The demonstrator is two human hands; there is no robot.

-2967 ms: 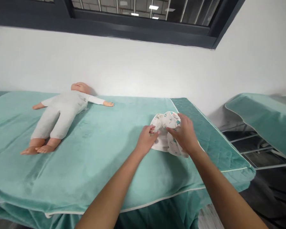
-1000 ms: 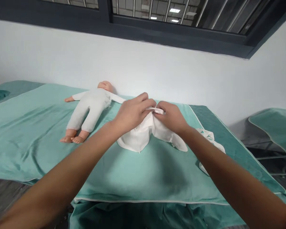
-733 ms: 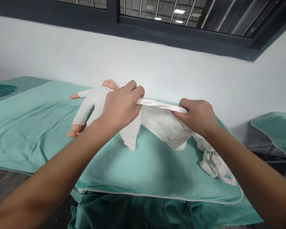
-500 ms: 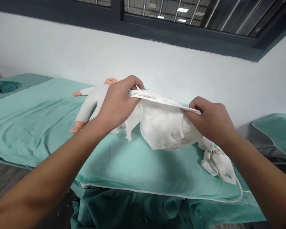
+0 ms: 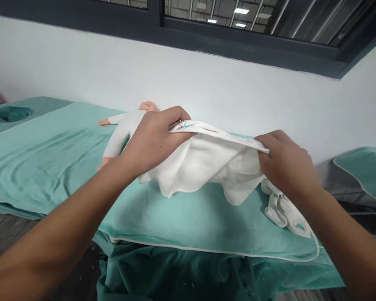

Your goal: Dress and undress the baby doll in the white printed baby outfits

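Observation:
A white baby garment (image 5: 203,163) with small coloured prints along its edge hangs above the green bed cover. My left hand (image 5: 159,140) pinches one end of its top edge between thumb and fingers. At the other end, my right hand (image 5: 285,161) grips the same edge, so it stretches between both hands. Behind my left hand lies a baby doll (image 5: 122,133) in white cloth, its body partly hidden by that hand and the garment. Exactly what kind of garment this is, I cannot make out.
Another printed white baby garment (image 5: 288,215) lies folded on the green bed cover (image 5: 188,225), near its right end. A white wall (image 5: 97,71) rises behind, with a dark window frame (image 5: 238,39) above. More green fabric (image 5: 363,171) is at the far right.
The garment's lower part has swung and spread out, its folds now hanging wider and further left. My right hand has shifted slightly to the right; both hands keep their hold.

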